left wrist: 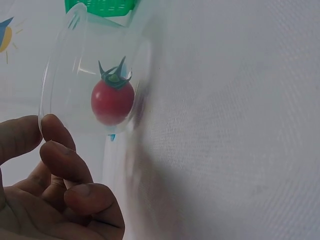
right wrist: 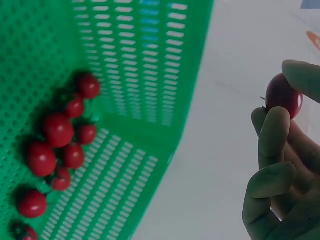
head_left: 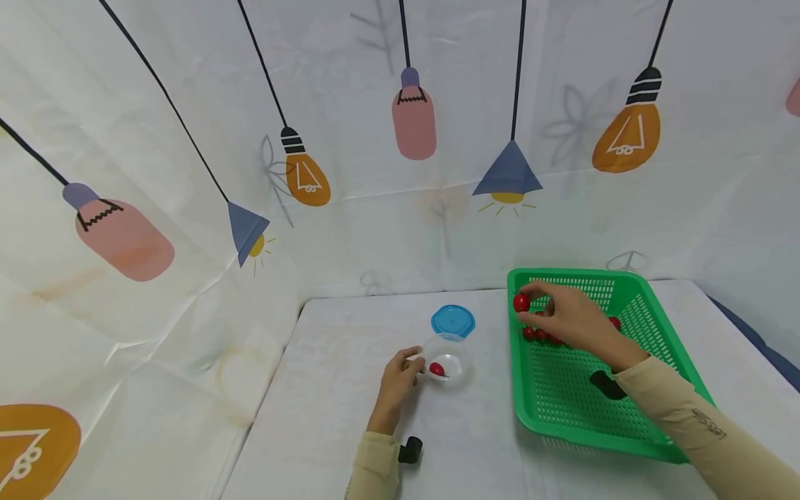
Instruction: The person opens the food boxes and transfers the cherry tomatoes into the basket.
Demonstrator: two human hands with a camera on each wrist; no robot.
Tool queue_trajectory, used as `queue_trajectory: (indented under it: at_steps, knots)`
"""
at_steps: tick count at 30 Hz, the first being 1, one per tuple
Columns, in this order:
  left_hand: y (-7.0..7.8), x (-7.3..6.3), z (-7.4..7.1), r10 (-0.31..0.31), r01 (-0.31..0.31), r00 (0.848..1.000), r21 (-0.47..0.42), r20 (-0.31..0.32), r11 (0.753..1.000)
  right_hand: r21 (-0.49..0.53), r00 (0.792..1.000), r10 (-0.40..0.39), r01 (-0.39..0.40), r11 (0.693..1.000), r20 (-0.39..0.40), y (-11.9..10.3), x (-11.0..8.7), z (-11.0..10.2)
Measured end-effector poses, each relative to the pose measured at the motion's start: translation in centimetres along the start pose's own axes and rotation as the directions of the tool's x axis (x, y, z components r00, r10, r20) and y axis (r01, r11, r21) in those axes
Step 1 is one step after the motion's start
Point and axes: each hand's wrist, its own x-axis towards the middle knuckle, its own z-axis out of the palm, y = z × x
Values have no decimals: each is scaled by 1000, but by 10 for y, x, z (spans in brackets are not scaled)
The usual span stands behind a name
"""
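My left hand pinches the rim of a clear plastic cup between thumb and forefinger. One cherry tomato with a green stem lies inside that cup. Over the left rim of a green basket, my right hand holds another cherry tomato between thumb and fingertips. Several more cherry tomatoes lie together on the basket's floor, partly hidden behind the right hand in the head view.
A round blue lid lies on the white tabletop, just behind the cup. White cloth walls with printed lamps rise behind and to the left of the table.
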Motion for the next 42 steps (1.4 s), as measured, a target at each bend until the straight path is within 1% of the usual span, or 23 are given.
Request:
queue_trajectory:
  at_steps: [4, 8, 11, 14, 19, 24, 27, 30, 36, 42]
  knots:
    - [2, -2, 1, 16, -16, 1000, 9, -6, 1000, -44, 1000, 13, -14, 999, -26, 20, -6, -3]
    - [2, -2, 2, 21, -21, 1000, 9, 4, 1000, -70, 998, -6, 2, 998, -64, 41, -12, -6]
    - [1, -1, 1, 16, -16, 1000, 17, 10, 1000, -87, 998, -16, 10, 996, -69, 55, -18, -9]
    - [1, 1, 1, 10, -10, 1000, 25, 11, 1000, -125, 998, -4, -4, 992, -58, 68, -23, -11]
    - [0, 2, 1, 11, -12, 1000, 37, 17, 999, -154, 999, 29, -33, 987, -23, 92, -28, -10]
    - [-1, 2, 1, 19, -20, 1000, 48, 13, 999, -170, 996, 69, -58, 984, 61, 112, -29, -3]
    - [-1, 2, 1, 14, -14, 1000, 49, 9, 999, -153, 991, 84, -67, 986, 107, 118, -28, 0]
    - [-1, 2, 2, 13, -14, 1000, 49, 11, 999, -159, 986, 104, -83, 984, 133, 121, -29, 0]
    - [1, 2, 3, 45, -45, 999, 47, 14, 998, -222, 979, 125, -88, 971, 158, 124, -30, -1]
    - [-1, 3, 3, 51, -52, 998, 46, 20, 998, -273, 972, 143, -89, 958, 187, 129, -30, 3]
